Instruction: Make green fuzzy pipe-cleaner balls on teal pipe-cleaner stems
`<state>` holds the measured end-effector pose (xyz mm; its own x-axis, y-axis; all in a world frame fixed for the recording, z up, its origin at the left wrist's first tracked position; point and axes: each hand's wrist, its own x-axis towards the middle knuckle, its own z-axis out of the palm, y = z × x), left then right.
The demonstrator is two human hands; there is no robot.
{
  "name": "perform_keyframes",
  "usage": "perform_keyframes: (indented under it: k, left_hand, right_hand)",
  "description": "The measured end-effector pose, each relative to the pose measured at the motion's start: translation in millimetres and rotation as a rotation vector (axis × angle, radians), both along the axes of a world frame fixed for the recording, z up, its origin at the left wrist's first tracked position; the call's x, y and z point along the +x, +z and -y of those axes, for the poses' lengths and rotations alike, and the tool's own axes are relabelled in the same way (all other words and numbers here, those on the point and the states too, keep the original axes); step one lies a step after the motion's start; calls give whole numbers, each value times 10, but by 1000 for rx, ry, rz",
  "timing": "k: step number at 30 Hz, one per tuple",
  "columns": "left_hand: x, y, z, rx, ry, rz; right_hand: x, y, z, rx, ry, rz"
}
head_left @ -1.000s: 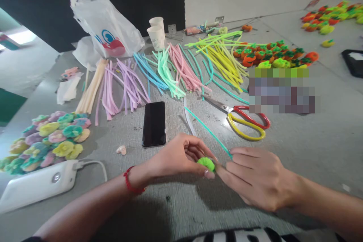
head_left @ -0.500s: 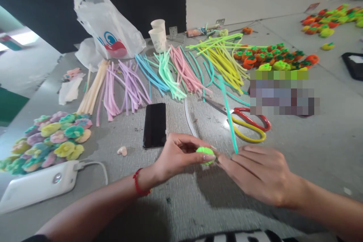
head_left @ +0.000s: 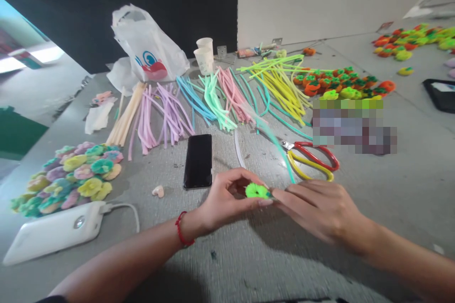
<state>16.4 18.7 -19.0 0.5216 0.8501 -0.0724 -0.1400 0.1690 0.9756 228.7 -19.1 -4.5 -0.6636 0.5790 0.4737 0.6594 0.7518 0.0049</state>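
- Two grips, both clamped: with left hand (head_left: pixel 227 199) on fuzzy green ball (head_left: pixel 255 190), likely for steadying above desk (head_left: pixel 241 255).
- With right hand (head_left: pixel 325 206) on teal strip (head_left: pixel 279 143), long end angled away, seemingly for clearance.
- Scissors (head_left: pixel 300 145) nearby, probably for reach.

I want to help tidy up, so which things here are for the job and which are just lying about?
Probably for the job:
lime-green fuzzy piece, in the left hand
teal pipe cleaner, in the right hand
mint pipe cleaners
scissors

Probably just lying about:
smartphone
white power bank
paper cups
plastic bag, contents unclear
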Motion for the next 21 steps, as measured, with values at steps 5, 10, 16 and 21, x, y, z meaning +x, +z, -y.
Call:
perform_keyframes:
  k: [5, 10, 16, 21]
  left_hand:
    - [11, -24, -13, -18, 2, 103]
    - [15, -2, 0, -66, -97, 4]
    - [-4, -21, 12, -56, -101, -49]
    - [-22, -25, -12, -140, -108, -80]
  right_hand:
    - [8, -3, -41, 0, 3, -54]
    - [-15, -25, -31, 18, 13, -33]
    - [2, -20, -51, 65, 41, 23]
    - [44, -37, -82, 62, 24, 68]
